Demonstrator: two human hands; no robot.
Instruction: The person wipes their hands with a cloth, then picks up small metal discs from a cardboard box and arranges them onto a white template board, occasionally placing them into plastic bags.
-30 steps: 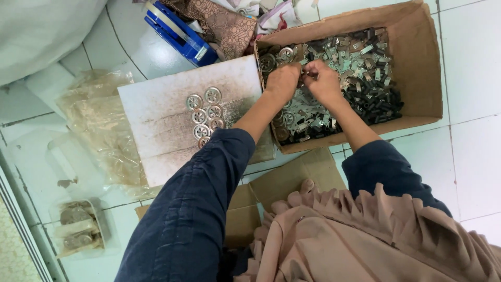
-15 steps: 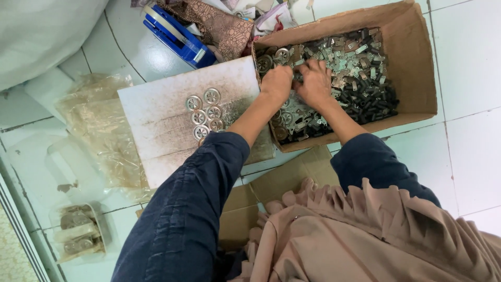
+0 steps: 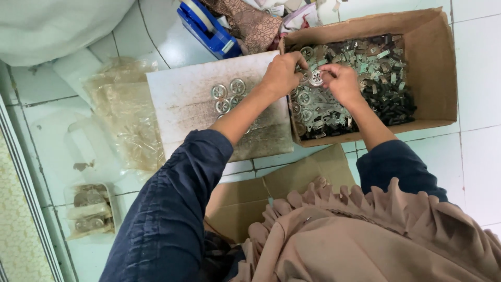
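Observation:
My left hand [image 3: 282, 73] and my right hand [image 3: 340, 82] meet over the left part of a brown cardboard box [image 3: 437, 68]. Between their fingertips they hold a small round silver metal disc [image 3: 316, 78]. The box is filled with several small metal parts [image 3: 376, 78], some silver, some black. A few more round silver discs [image 3: 227, 96] lie in a cluster on a white board [image 3: 182, 104] just left of the box, under my left forearm.
A blue tape dispenser [image 3: 209, 25] lies behind the board beside patterned brown cloth [image 3: 249, 23]. Clear plastic bags [image 3: 125, 115] sit left of the board, and a small packet of parts [image 3: 90, 211] lies at the lower left. Flat cardboard [image 3: 292, 183] lies near my lap on white tiles.
Both hands have stayed together over the box's left part, working a disc between the fingertips; the camera view has shifted slightly.

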